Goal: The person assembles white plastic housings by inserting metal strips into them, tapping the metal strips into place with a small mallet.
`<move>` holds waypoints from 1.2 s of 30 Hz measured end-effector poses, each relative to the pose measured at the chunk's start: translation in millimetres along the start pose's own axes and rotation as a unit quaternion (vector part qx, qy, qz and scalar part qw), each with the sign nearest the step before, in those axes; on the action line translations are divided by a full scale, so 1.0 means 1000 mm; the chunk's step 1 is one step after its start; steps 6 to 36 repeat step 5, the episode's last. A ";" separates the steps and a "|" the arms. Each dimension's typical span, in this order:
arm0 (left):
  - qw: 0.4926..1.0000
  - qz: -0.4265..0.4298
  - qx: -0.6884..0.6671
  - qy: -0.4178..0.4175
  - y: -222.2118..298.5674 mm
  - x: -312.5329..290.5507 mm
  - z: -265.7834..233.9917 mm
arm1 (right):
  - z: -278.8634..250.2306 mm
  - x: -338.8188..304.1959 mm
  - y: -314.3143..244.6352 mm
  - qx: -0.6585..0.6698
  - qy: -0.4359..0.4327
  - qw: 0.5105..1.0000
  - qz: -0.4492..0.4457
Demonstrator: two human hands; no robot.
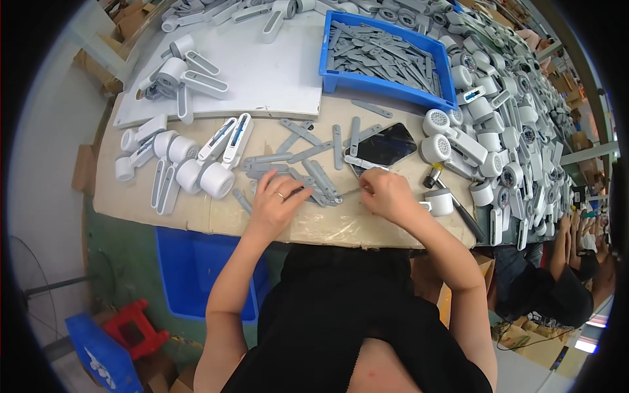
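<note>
My left hand (272, 203) is bent over a loose pile of grey plastic strips (319, 175). Its thumb and forefinger come together around something small and dark that I cannot make out. To its right, my right hand (388, 194) is closed in a pinch on a thin, dark sliver (352, 192) pointing toward the pile; its kind is too small to tell. Just beyond the right hand, a black smartphone (391, 145) lies face up with a few strips on and beside it. Other strips lie scattered beyond both hands.
White round-headed parts with slotted handles (216, 180) stand left; many more (488, 141) heap up right. A hammer (458, 208) lies near my right forearm. A blue bin (334, 78) of grey strips stands behind, beside a white board (262, 78). Below is a blue tub (196, 275).
</note>
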State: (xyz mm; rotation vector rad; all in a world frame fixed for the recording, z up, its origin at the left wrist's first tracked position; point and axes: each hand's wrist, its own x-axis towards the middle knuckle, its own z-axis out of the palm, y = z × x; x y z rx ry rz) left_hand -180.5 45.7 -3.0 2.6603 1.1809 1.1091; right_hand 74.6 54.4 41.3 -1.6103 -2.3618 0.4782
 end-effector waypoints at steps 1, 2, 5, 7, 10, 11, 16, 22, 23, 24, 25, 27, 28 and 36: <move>1.000 -0.002 0.001 0.000 -0.002 -0.001 0.001 | -0.010 0.001 -0.004 0.036 0.000 0.999 0.024; 0.999 -0.024 -0.017 0.040 -0.004 0.000 0.003 | -0.018 0.001 -0.007 0.057 -0.024 0.996 0.065; 0.991 -0.080 -0.068 0.088 -0.006 0.000 -0.004 | -0.027 0.008 -0.014 0.064 -0.030 0.993 0.098; 0.991 -0.080 -0.068 0.088 -0.006 0.000 -0.004 | -0.027 0.008 -0.014 0.064 -0.030 0.993 0.098; 0.991 -0.080 -0.068 0.088 -0.006 0.000 -0.004 | -0.027 0.008 -0.014 0.064 -0.030 0.993 0.098; 0.991 -0.080 -0.068 0.088 -0.006 0.000 -0.004 | -0.027 0.008 -0.014 0.064 -0.030 0.993 0.098; 0.991 -0.080 -0.068 0.088 -0.006 0.000 -0.004 | -0.027 0.008 -0.014 0.064 -0.030 0.993 0.098; 0.991 -0.080 -0.068 0.088 -0.006 0.000 -0.004 | -0.027 0.008 -0.014 0.064 -0.030 0.993 0.098; 0.991 -0.080 -0.068 0.088 -0.006 0.000 -0.004 | -0.027 0.008 -0.014 0.064 -0.030 0.993 0.098; 0.991 -0.080 -0.068 0.088 -0.006 0.000 -0.004 | -0.027 0.008 -0.014 0.064 -0.030 0.993 0.098; 0.991 -0.080 -0.068 0.088 -0.006 0.000 -0.004 | -0.027 0.008 -0.014 0.064 -0.030 0.993 0.098; 0.991 -0.080 -0.068 0.088 -0.006 0.000 -0.004 | -0.027 0.008 -0.014 0.064 -0.030 0.993 0.098; 0.991 -0.080 -0.068 0.088 -0.006 0.000 -0.004 | -0.027 0.008 -0.014 0.064 -0.030 0.993 0.098; 0.991 -0.080 -0.068 0.088 -0.006 0.000 -0.004 | -0.027 0.008 -0.014 0.064 -0.030 0.993 0.098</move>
